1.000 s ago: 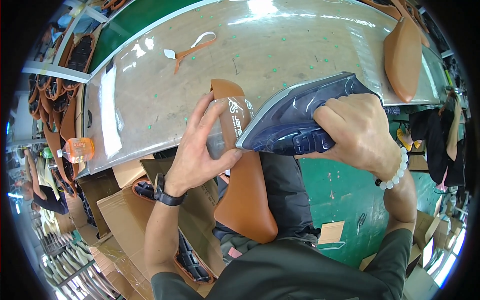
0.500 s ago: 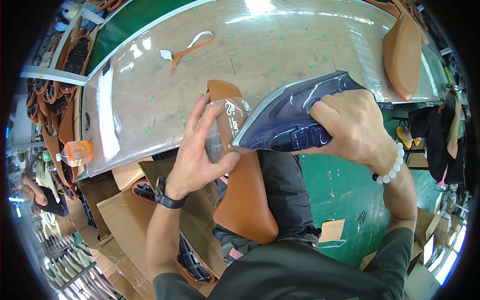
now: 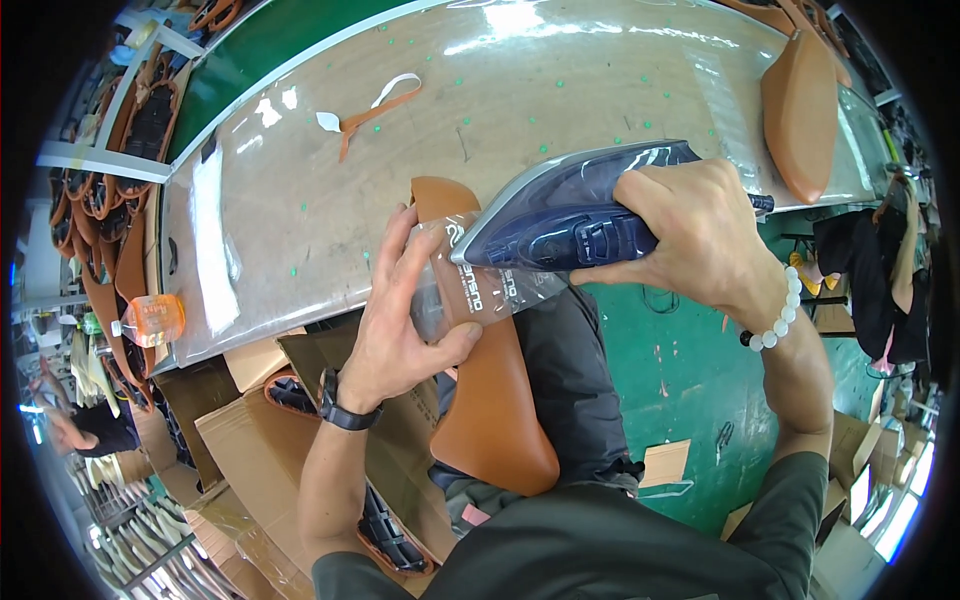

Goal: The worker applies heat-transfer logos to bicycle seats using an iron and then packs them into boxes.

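A brown bicycle saddle [image 3: 495, 420] lies lengthwise over my lap, its narrow end reaching the table edge. Across its narrow part lies a clear plastic film with white print [image 3: 470, 297]. My left hand [image 3: 405, 305] grips the saddle and film from the left, thumb pressing on the near side and fingers along the far side. In my right hand [image 3: 690, 225] is a dark blue clothes iron [image 3: 585, 215], held by its handle. The iron is tilted, with its tip over the film; whether it touches is hard to tell.
A clear-covered table [image 3: 330, 210] spans the front, bearing a brown strip [image 3: 375, 112] and another brown saddle [image 3: 800, 120] at right. An orange bottle [image 3: 158, 320] stands at left. Cardboard boxes [image 3: 250, 440] holding saddles sit below left. Other people are at both sides.
The iron has moved slightly left and nearer the saddle's narrow end, uncovering more printed film below it. The saddle has shifted slightly toward me. My left hand keeps its grip.
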Demonstrator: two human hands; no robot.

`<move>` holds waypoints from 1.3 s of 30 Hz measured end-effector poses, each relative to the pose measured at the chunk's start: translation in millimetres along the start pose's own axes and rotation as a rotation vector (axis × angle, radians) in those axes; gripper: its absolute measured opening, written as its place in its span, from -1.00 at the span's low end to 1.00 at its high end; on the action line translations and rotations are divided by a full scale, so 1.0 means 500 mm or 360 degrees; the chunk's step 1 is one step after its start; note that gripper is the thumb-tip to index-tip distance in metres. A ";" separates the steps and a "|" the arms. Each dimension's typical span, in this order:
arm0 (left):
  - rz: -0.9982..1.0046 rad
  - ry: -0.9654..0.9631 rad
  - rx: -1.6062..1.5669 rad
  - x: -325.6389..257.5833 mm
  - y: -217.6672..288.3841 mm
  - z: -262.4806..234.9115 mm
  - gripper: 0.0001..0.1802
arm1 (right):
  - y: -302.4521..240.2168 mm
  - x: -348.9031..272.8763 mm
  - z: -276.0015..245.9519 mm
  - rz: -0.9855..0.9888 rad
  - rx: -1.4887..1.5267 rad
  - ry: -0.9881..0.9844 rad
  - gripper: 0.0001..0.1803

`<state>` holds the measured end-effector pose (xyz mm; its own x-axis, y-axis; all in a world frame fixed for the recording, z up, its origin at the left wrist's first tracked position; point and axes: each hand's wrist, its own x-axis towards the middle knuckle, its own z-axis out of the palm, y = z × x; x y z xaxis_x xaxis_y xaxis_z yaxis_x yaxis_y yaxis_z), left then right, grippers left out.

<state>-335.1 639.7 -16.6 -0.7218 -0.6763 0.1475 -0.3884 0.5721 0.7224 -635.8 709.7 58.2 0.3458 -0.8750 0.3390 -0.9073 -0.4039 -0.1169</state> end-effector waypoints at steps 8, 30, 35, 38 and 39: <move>-0.0032 -0.0028 -0.0008 -0.007 -0.009 0.002 0.15 | 0.001 0.014 0.001 0.0102 -0.0020 -0.0019 -0.42; -0.0239 0.0211 -0.0068 -0.036 0.035 -0.003 0.01 | 0.095 -0.083 0.224 0.1365 0.1127 0.1712 -0.56; -0.0120 0.0392 0.0107 -0.039 0.053 0.004 -0.08 | 0.086 -0.157 0.281 0.1564 0.1065 0.1384 -0.54; 0.0212 0.0415 0.0631 -0.031 0.063 -0.005 -0.13 | 0.010 -0.157 0.262 0.1617 0.0555 0.1800 -0.47; 0.0380 0.0367 0.0801 -0.031 0.067 -0.009 -0.12 | -0.031 -0.157 0.249 0.1429 0.0638 0.1644 -0.46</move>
<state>-334.5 667.2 8.5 -0.7015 -0.5530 0.4495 -0.4950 0.8319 0.2508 -619.2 751.3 -82.9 -0.7855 -0.3561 0.5062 -0.5335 -0.0251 -0.8454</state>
